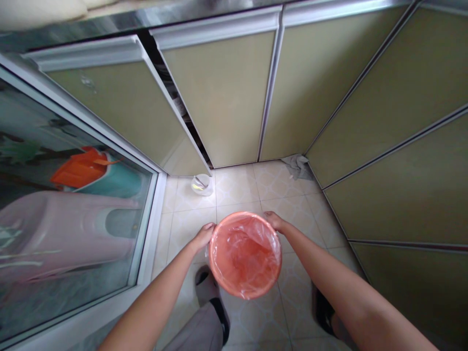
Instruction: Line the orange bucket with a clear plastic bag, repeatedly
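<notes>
judging by how things lie, the lining of the orange bin (279,265) looks mostly done; a clear plastic liner (243,253) is opened out inside it and appears to be turned over the rim, with a little plastic sticking out by the left hand (204,236); what is left, as far as this view shows, is the looseness, since the liner bunches and creases inside rather than lying flat along the wall; the bin is in front of the person, mouth up, between the two feet and seemingly held above the tiled floor (237,187); the left hand is closed on the rim at its far left, and the right hand (274,222) is closed on the rim at its far right, though the fingers beneath are hidden; no brand or writing can be read on the bin, the liner or the plain cabinet doors (223,97); the small whitish tub (202,185) near the cabinets has a yellowish patch, too small to tell whether it is a label
</notes>
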The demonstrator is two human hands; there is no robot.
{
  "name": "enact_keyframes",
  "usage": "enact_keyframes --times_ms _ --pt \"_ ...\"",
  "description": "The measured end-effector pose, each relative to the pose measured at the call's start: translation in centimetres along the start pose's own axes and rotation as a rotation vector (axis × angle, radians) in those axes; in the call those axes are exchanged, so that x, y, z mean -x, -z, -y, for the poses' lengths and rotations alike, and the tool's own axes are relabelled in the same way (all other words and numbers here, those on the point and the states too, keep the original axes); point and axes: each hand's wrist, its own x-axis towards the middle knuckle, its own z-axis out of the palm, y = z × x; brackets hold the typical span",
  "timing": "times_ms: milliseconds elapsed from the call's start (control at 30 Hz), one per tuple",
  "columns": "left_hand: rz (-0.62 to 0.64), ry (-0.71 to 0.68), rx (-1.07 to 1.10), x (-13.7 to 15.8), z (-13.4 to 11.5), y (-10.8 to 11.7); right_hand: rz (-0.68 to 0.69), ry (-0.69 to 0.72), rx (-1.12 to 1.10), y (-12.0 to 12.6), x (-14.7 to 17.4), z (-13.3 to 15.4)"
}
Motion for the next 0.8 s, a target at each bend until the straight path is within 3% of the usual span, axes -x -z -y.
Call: enact_keyframes --times_ms 200,400,500,567,633,700,733,800 --pt "0.017 0.060 0.118 -1.4 1.2 0.0 0.098 -0.151 -0.118 -0.6 1.9 -0.9" --pt "0.022 0.149 0.114 -1.8 3.2 0.0 0.071 -0.222 -0.172 -1.1 3.5 -2.7" --pt "-0.069 0.152 -0.022 -1.6 2.8 0.9 0.024 -0.262 -0.096 0.4 4.3 -2.9" --pt "-0.139 0.136 -0.101 -1.3 2.2 1.9 -0.092 -0.257 0.045 2.2 5.3 -2.2" --pt "-0.215 0.073 -0.159 -0.6 1.4 3.0 -0.274 -0.136 0.210 4.0 6.9 -0.7" --pt "-0.279 -0.014 -0.251 0.7 0.6 3.8 -0.434 0.082 0.325 4.6 9.5 1.5" --pt "-0.299 -0.052 -0.323 1.5 0.2 3.9 -0.468 0.193 0.357 4.3 11.1 2.7" --pt "-0.301 -0.074 -0.487 3.5 -0.7 3.5 -0.387 0.374 0.402 2.3 14.2 4.8"
